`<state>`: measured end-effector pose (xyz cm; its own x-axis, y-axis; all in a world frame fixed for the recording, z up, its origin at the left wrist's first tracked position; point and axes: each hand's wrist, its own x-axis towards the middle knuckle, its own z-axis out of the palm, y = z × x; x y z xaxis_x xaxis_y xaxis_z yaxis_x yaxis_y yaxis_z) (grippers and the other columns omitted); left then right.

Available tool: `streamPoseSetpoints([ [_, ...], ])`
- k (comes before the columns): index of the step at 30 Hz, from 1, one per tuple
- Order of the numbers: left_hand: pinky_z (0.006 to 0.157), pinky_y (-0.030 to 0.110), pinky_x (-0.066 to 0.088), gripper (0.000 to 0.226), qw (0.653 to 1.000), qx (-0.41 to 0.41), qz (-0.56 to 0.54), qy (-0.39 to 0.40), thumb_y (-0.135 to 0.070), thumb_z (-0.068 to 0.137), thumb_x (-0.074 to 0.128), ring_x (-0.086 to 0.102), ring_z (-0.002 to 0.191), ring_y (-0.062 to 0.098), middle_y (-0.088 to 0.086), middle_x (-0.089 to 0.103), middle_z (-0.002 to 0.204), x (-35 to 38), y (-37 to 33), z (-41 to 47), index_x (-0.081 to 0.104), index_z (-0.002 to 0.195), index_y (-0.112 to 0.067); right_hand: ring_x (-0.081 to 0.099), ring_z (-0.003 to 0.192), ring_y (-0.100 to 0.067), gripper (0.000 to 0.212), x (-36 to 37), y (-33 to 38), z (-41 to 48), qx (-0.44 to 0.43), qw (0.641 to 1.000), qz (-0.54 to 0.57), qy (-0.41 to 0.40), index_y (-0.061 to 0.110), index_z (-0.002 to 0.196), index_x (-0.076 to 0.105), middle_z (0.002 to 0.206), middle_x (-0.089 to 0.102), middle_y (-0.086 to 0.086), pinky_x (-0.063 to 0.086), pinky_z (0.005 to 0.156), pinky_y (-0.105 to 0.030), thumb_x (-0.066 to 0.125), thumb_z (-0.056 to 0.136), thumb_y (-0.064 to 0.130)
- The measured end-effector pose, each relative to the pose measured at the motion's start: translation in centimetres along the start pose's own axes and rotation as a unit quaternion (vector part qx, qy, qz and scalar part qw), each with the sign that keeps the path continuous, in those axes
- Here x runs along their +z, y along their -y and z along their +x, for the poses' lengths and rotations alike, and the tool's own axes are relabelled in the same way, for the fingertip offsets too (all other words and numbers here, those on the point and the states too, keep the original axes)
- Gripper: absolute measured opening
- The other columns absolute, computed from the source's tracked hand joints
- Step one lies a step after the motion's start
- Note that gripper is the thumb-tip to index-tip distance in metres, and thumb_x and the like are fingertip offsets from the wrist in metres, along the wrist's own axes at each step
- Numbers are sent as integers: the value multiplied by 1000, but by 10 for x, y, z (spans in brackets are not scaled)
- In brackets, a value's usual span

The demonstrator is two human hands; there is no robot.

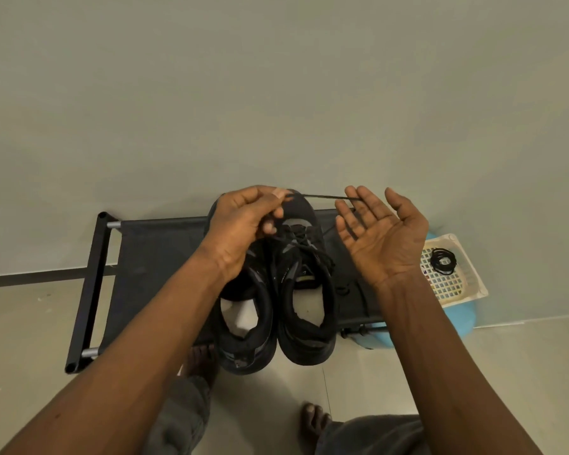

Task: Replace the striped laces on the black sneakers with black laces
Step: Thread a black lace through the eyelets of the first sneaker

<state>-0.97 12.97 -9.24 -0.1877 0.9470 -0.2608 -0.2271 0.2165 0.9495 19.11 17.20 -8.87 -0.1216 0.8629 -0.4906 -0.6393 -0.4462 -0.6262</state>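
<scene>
The pair of black sneakers [276,323] stands side by side on a low black fabric rack [151,251], toes toward the wall and heels hanging over the near edge. The sneaker on the right [306,323] has a black lace [322,196] threaded through its eyelets, with loose strands gathered over the tongue. One free end rises from the shoe and stretches level above the toes, between the two hands.

The left hand [243,224] hovers over the toe area, its grip clamped on the lace, pinched between the thumb and curled fingers. The right hand [381,234] is held palm up just beside the shoe, its grip apart, and the lace lies across its straight fingers.

To the right of the rack, a white slotted basket [473,284] sits on a blue stool [460,320] and holds a coiled black lace [443,260]. Two bare feet [312,421] stand on the pale tiled floor [408,372] below.
</scene>
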Motion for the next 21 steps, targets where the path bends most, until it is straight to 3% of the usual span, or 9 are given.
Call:
streamPoseSetpoints([
  [6, 55, 24, 44, 10, 986, 35, 30, -157, -17, 97, 71, 44, 51, 6, -5, 72, 77, -45, 2, 9, 80, 99, -12, 68, 117, -29, 40, -10, -2, 9, 5, 996, 0, -86, 7, 121, 63, 122, 69, -10, 52, 95, -36, 55, 96, 37],
  [9, 47, 17, 39, 15, 981, 45, 19, -189, -9, 100, 65, 48, 53, 5, -2, 75, 86, -55, 1, 9, 78, 107, -12, 74, 93, -25, 22, -9, -7, 10, 9, 976, -182, -124, 13, 109, 63, 107, 75, -10, 56, 75, -32, 55, 100, 31],
  [10, 47, 15, 40, 18, 981, 54, 45, -179, -7, 100, 64, 54, 57, 3, -1, 77, 89, -53, 3, 7, 78, 109, -13, 73, 84, -22, 20, -12, -10, 9, -18, 939, -314, -139, 16, 110, 66, 101, 77, -9, 55, 70, -31, 57, 99, 30],
  [12, 57, 14, 47, 20, 981, 83, 124, -126, -5, 99, 65, 69, 76, 1, -2, 80, 94, -41, 4, 3, 78, 111, -16, 69, 86, -18, 28, -17, -17, 9, -132, 798, -568, -153, 23, 119, 71, 101, 76, -2, 56, 77, -34, 62, 94, 32],
  [13, 65, 16, 51, 19, 978, 93, 162, -89, -6, 99, 67, 73, 87, 2, -4, 81, 95, -33, 6, 1, 77, 111, -16, 67, 87, -15, 32, -16, -20, 8, -192, 750, -619, -135, 27, 123, 70, 104, 73, 1, 56, 82, -34, 64, 92, 30],
  [14, 73, 20, 55, 17, 974, 102, 193, -53, -8, 98, 69, 75, 92, 4, -4, 81, 94, -25, 8, 0, 76, 111, -17, 64, 82, -11, 37, -13, -23, 7, -229, 749, -616, -86, 30, 128, 68, 108, 71, 4, 56, 81, -33, 65, 92, 24],
  [17, 84, 36, 61, 12, 956, 137, 260, 21, -14, 93, 76, 76, 88, 9, -8, 79, 89, -5, 15, -3, 78, 102, -21, 60, 64, -12, 50, -1, -33, 5, -176, 851, -479, 123, 26, 137, 63, 123, 71, 2, 54, 61, -27, 62, 95, -1],
  [19, 82, 36, 62, 11, 947, 156, 280, 35, -14, 92, 77, 75, 83, 7, -10, 78, 88, 4, 19, -3, 80, 99, -23, 67, 67, -15, 40, 1, -38, 4, -167, 849, -467, 183, 20, 131, 68, 112, 76, -1, 55, 59, -27, 61, 98, -2],
  [21, 78, 30, 61, 12, 946, 157, 282, 40, -14, 92, 78, 73, 79, 3, -13, 78, 87, 5, 21, -2, 81, 99, -24, 74, 76, -13, 30, -1, -38, 3, -195, 827, -505, 152, 20, 121, 75, 100, 79, 3, 60, 68, -32, 65, 97, 4],
])
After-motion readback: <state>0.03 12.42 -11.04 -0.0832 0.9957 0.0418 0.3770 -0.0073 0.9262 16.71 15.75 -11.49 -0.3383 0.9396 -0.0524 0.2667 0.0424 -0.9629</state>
